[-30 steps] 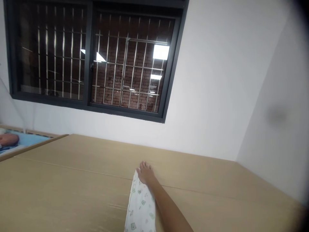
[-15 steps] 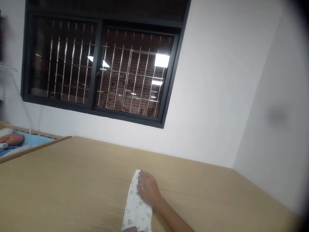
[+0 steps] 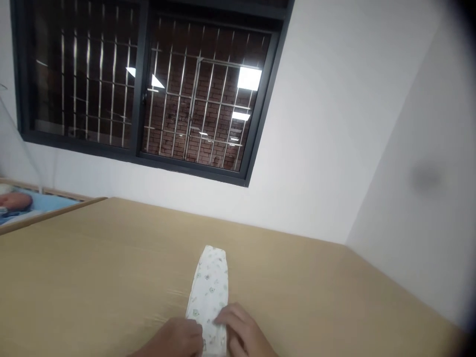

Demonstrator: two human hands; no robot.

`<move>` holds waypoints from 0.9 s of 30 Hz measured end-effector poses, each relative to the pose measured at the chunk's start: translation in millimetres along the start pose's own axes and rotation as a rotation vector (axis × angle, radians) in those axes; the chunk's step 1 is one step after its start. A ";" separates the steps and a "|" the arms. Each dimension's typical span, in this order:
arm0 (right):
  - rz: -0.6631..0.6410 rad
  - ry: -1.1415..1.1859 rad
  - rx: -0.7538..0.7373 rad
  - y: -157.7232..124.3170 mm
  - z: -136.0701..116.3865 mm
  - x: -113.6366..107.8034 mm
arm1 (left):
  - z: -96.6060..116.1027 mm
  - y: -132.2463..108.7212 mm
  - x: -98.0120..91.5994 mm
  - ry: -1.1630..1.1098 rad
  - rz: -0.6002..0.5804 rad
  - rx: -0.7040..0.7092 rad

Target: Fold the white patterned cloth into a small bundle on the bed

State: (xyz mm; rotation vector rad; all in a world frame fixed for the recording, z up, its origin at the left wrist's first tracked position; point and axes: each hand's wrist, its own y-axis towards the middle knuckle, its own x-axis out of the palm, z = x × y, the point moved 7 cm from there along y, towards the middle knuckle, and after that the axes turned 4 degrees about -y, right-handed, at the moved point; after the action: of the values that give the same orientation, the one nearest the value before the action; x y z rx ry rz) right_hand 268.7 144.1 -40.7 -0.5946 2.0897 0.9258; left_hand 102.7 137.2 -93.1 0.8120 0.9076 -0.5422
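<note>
A narrow folded white cloth (image 3: 209,290) with small green prints lies lengthwise on a tan surface (image 3: 92,277), its far end pointing at the wall. My left hand (image 3: 174,339) rests on the cloth's near left edge at the bottom of the view. Beside it, my right hand (image 3: 241,334) presses its fingers on the cloth's near right edge. Whether either hand pinches the fabric or only lies on it I cannot tell. The cloth's near end is cut off by the frame.
A white wall with a dark-framed barred window (image 3: 145,84) rises behind the surface; a second wall (image 3: 420,198) closes the right side. At far left, past a wooden rail (image 3: 55,213), is a blue bedding area (image 3: 40,204) with a lying figure.
My right hand has drawn back from the cloth's far end to its near end. My left hand has come into view at the near end. The cloth's far end now lies uncovered.
</note>
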 end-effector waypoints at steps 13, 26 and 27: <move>0.196 -0.196 -0.209 -12.7 -10.9 24.4 | 23.8 -4.7 -52.4 -0.082 0.013 -0.136; 0.211 -0.111 0.127 -13.7 -5.3 16.8 | 21.1 -4.7 -43.1 0.154 0.209 -0.001; 0.185 -0.094 0.137 -13.6 -9.8 13.9 | 20.1 -5.4 -42.5 0.127 0.201 0.013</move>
State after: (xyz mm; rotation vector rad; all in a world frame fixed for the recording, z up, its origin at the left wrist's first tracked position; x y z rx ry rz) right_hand 264.8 126.5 -53.0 -0.2852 2.1279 0.8856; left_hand 86.3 121.2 -51.6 0.9460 0.9264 -0.3247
